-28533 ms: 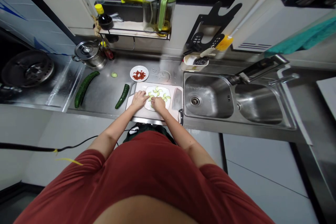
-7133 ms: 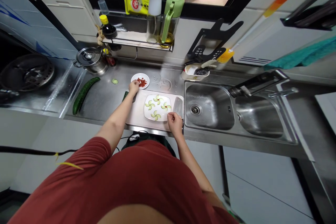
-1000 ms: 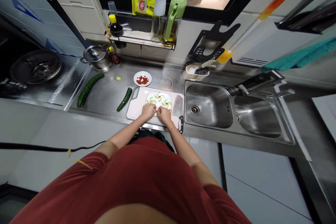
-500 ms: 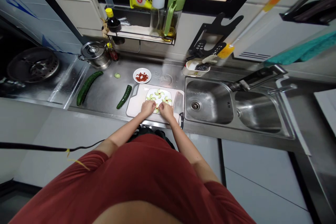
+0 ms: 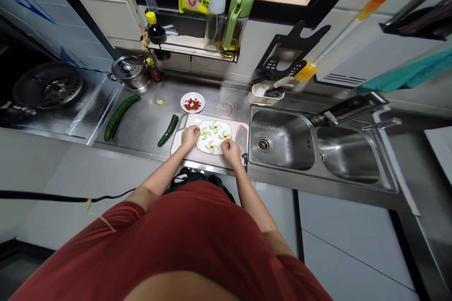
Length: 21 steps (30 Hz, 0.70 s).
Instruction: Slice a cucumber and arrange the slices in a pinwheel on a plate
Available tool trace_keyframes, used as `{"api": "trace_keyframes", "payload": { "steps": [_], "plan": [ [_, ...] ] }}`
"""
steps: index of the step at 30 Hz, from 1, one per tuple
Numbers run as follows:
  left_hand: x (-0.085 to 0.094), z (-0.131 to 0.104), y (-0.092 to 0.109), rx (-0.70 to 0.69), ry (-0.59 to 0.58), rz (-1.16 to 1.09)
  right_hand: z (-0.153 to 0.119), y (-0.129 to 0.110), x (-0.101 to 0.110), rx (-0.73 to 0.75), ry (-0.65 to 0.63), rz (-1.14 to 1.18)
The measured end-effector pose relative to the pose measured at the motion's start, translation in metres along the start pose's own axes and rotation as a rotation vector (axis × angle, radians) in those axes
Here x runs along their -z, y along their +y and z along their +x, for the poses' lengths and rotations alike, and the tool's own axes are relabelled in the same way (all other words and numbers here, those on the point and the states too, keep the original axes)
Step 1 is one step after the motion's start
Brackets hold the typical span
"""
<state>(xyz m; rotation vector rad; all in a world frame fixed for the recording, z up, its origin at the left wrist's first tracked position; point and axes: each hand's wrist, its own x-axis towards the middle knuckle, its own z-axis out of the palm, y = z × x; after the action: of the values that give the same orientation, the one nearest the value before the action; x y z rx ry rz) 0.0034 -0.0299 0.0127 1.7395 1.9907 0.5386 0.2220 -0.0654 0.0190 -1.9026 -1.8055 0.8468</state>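
A white plate [image 5: 214,136] lies on the pale cutting board [image 5: 189,150], bearing several green cucumber slice patterns [image 5: 211,146] with small red centres. My left hand [image 5: 190,136] is at the plate's left edge, its fingers pinched together; anything between them is too small to tell. At the plate's lower right edge is my right hand [image 5: 231,151], also closed, its fingertips' content hidden. A knife [image 5: 242,137] lies on the board's right side, beyond my right hand. Behind the board sits a small white dish [image 5: 192,102] of red pieces.
Two cucumbers [image 5: 167,130] [image 5: 120,117] and a green end piece [image 5: 159,101] lie on the counter to the left. A lidded pot [image 5: 130,75] stands at the back left. The double sink [image 5: 282,138] adjoins the board on the right. Bottles [image 5: 240,14] stand on a shelf behind.
My hands have moved apart from the plate's lower middle, the left one going left and the right one slightly right. The lower cucumber pattern is now uncovered.
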Motion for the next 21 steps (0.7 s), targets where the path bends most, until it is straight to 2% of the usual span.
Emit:
{"api": "trace_keyframes", "payload": {
  "steps": [10, 15, 21],
  "plan": [
    [0.01, 0.032, -0.014, 0.076, 0.105, -0.014, -0.007, -0.002, 0.005, 0.03, 0.042, 0.045],
    [0.016, 0.058, -0.022, 0.174, 0.162, 0.001, -0.007, 0.002, 0.006, 0.038, 0.068, 0.098],
    [0.025, 0.097, -0.024, 0.208, 0.141, 0.019, -0.007, 0.006, 0.008, 0.014, 0.07, 0.114]
  ]
}}
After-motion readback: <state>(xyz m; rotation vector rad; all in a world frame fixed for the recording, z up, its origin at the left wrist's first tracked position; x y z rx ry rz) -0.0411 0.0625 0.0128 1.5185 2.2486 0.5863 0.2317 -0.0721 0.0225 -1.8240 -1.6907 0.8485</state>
